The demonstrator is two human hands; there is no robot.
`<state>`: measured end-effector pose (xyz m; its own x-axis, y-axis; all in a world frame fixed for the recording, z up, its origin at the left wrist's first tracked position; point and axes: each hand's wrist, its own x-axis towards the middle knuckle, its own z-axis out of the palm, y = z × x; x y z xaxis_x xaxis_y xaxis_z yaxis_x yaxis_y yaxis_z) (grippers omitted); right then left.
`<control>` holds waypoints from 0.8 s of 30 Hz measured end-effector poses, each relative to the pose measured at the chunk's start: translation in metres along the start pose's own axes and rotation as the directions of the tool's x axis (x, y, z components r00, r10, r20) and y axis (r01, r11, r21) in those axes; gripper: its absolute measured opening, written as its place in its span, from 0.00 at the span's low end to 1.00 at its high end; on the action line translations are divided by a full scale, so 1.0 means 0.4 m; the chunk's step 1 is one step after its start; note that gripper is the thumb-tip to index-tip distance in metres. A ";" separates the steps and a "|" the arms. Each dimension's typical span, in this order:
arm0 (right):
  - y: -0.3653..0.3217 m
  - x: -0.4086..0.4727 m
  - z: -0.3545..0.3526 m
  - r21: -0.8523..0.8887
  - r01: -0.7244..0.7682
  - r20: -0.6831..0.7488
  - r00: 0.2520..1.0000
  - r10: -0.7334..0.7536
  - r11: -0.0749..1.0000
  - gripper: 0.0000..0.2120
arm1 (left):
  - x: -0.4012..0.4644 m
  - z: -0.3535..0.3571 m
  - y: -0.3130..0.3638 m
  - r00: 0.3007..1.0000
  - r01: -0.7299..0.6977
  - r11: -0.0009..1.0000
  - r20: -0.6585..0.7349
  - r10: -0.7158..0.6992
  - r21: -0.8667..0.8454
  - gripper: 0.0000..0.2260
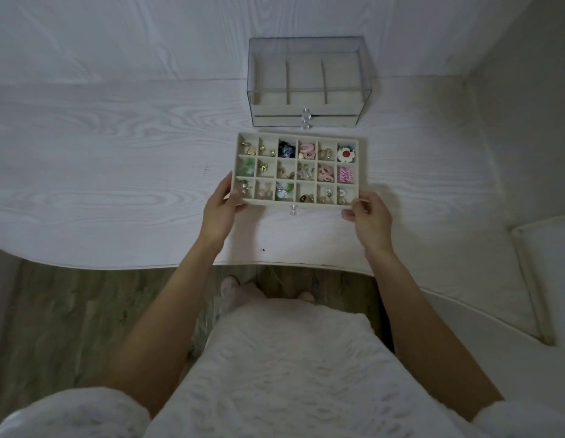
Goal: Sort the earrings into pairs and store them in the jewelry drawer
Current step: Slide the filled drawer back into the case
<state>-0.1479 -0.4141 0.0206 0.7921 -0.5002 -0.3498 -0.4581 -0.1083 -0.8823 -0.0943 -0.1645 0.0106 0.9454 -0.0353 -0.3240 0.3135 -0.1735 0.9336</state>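
A beige jewelry drawer [268, 202] with a grid of small compartments lies on the white table, each cell holding earrings [346, 154] of gold, pink, green and white. A clear knob [293, 209] sticks out of its near side. My left hand [219, 207] grips the drawer's near left corner. My right hand [371, 218] grips its near right corner. Behind the drawer stands the clear acrylic jewelry box [309, 80], its upper level showing three beige sections.
The white wood-grain table [116, 172] runs to a wall at the back and right. Its curved front edge [148, 267] is near my body. A white ledge [543, 263] sits lower at the right. Wooden floor shows below.
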 end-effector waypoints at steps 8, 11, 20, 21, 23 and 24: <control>-0.076 0.041 -0.028 0.141 0.025 -0.042 0.999 -0.020 0.990 0.09 | 0.065 0.049 0.077 0.996 -0.048 0.998 -0.074 0.046 -0.032 0.17; -0.094 0.074 -0.022 0.133 0.034 -0.082 0.996 -0.023 0.991 0.10 | 0.106 0.063 0.100 0.994 -0.038 0.999 -0.104 0.035 -0.027 0.16; -0.130 0.119 0.011 0.161 0.084 -0.142 0.988 -0.061 0.983 0.10 | 0.171 0.057 0.130 0.995 -0.034 0.994 -0.098 0.024 -0.108 0.16; -0.127 0.122 0.014 0.157 0.080 -0.140 0.988 -0.058 0.984 0.10 | 0.170 0.056 0.129 0.996 -0.040 0.993 -0.083 0.030 -0.115 0.16; -0.124 0.129 0.020 0.136 0.069 -0.135 0.990 -0.051 0.988 0.10 | 0.168 0.054 0.128 0.997 -0.042 0.990 -0.063 0.034 -0.134 0.16; -0.126 0.135 0.022 0.125 0.069 -0.133 0.990 -0.052 0.990 0.11 | 0.169 0.053 0.127 0.998 -0.033 0.988 -0.061 0.024 -0.153 0.17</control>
<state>-0.0785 -0.4280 0.0436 0.7539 -0.6040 -0.2587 -0.3485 -0.0338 -0.9367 -0.0163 -0.1966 0.0330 0.9562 0.0211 -0.2918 0.2922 -0.0192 0.9562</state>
